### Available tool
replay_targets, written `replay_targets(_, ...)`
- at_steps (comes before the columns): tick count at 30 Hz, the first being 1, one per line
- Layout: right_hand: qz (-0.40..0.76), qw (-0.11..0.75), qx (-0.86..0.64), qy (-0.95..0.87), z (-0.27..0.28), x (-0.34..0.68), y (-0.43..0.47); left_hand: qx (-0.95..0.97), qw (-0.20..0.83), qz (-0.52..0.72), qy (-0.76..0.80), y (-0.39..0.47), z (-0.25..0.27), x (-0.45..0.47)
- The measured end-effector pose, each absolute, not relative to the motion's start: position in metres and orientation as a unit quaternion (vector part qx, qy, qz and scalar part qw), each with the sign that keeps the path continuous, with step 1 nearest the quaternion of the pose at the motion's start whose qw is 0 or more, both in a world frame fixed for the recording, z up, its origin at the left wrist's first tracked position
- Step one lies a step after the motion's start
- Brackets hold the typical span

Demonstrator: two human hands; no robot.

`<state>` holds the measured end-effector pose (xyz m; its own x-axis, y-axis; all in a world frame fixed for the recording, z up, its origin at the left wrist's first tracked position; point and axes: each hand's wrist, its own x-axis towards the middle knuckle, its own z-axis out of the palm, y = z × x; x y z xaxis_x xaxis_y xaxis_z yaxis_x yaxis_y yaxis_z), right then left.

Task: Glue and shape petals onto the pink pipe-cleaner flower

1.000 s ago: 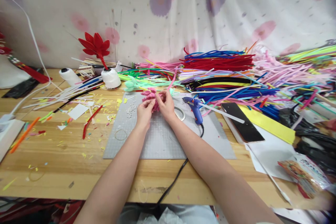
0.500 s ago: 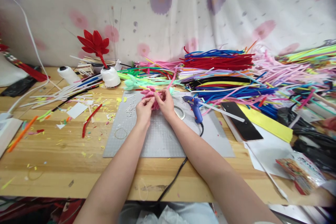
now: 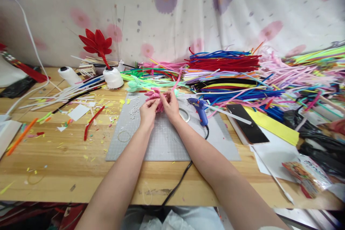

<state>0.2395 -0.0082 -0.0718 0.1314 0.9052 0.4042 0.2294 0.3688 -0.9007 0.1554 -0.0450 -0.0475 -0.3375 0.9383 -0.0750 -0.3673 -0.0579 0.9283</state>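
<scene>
Both hands meet over the upper part of a grey cutting mat point(image 3: 167, 147), closed around a pink pipe-cleaner flower point(image 3: 153, 93). My left hand point(image 3: 147, 112) pinches it from the left, fingertips against the pink petals. From the right, my right hand point(image 3: 170, 104) grips it with thumb and fingers. A pink stem point(image 3: 177, 79) sticks up beyond the right fingers, leaning right. Much of the flower is hidden behind the fingers. White beads point(image 3: 134, 112) are scattered left of my left hand. Beside my right wrist lies a roll of tape point(image 3: 184, 115).
A blue glue gun point(image 3: 201, 112) lies on the mat's right side, its black cord point(image 3: 178, 187) running to the table's front edge. Bundled pipe cleaners point(image 3: 223, 64) line the back. A red flower point(image 3: 97, 43) stands in a thread spool point(image 3: 113, 78). A phone point(image 3: 248, 124) lies at right.
Almost nothing differs. The hands keep their hold on the pink flower with slight finger movement, and the view has shifted very slightly.
</scene>
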Motion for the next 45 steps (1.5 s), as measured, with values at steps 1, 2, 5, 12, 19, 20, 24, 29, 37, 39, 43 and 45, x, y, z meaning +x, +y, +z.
replay_targets(1,0.291,0.582,-0.478,-0.591,-0.072,0.24,-0.008,0.305,0.492,0.661,0.478,-0.045,-0.048,0.155)
replay_targets(2,0.29,0.585,-0.474,-0.591,-0.073,0.24,-0.007,0.313,0.493,0.658,0.475,-0.046,-0.048,0.155)
replay_targets(5,0.287,0.592,-0.465,-0.592,-0.073,0.242,-0.006,0.326,0.496,0.655,0.467,-0.047,-0.05,0.155)
replay_targets(12,0.281,0.581,-0.48,-0.594,-0.073,0.241,-0.008,0.325,0.495,0.657,0.468,-0.046,-0.051,0.155)
replay_targets(19,0.284,0.578,-0.475,-0.6,-0.072,0.24,-0.008,0.314,0.488,0.665,0.471,-0.044,-0.05,0.157)
replay_targets(20,0.286,0.577,-0.474,-0.6,-0.073,0.239,-0.008,0.313,0.487,0.666,0.471,-0.044,-0.05,0.157)
replay_targets(24,0.295,0.577,-0.474,-0.596,-0.073,0.239,-0.007,0.31,0.483,0.669,0.472,-0.044,-0.051,0.158)
replay_targets(29,0.288,0.582,-0.48,-0.59,-0.073,0.239,-0.008,0.306,0.483,0.665,0.481,-0.043,-0.051,0.158)
replay_targets(37,0.292,0.6,-0.477,-0.573,-0.073,0.24,-0.01,0.305,0.5,0.656,0.477,-0.047,-0.045,0.151)
replay_targets(39,0.29,0.608,-0.478,-0.564,-0.073,0.241,-0.009,0.298,0.504,0.657,0.474,-0.048,-0.043,0.15)
replay_targets(43,0.285,0.611,-0.485,-0.556,-0.075,0.243,-0.008,0.287,0.508,0.671,0.458,-0.049,-0.042,0.149)
replay_targets(45,0.282,0.612,-0.486,-0.557,-0.076,0.244,-0.007,0.276,0.515,0.677,0.447,-0.049,-0.042,0.147)
